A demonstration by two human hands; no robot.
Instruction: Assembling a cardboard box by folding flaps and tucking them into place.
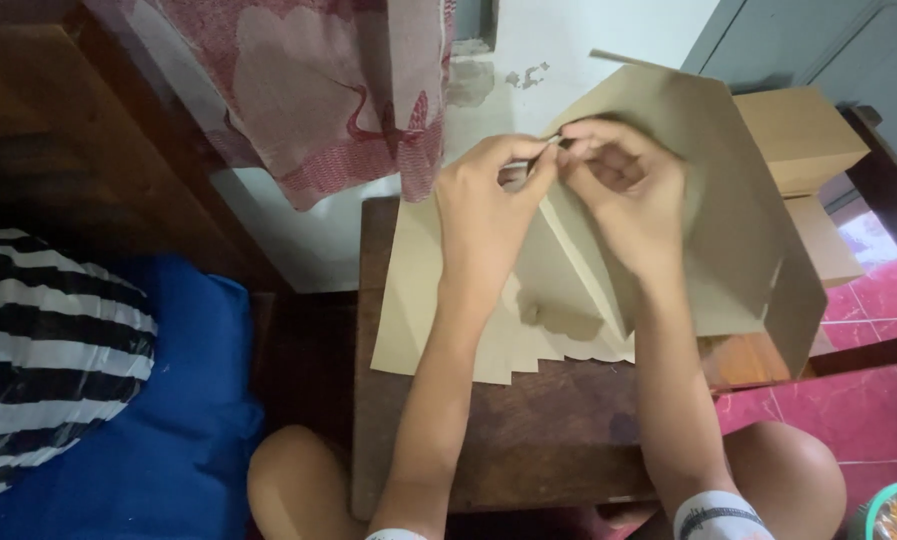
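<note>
Low wooden table with paper sheets

The dark wooden table [528, 440] bears a fanned stack of tan paper sheets [423, 300] across its far part; the near edge shows wood.

- The large sheet of tan brown paper [728, 200] I'm folding stands partly raised off the small dark wooden table, its upper edge pinched between my fingertips, with a sharp crease running down its middle.
- A fanned stack of flat tan paper sheets [438, 320] lies under it, lower edges stepped.
</note>
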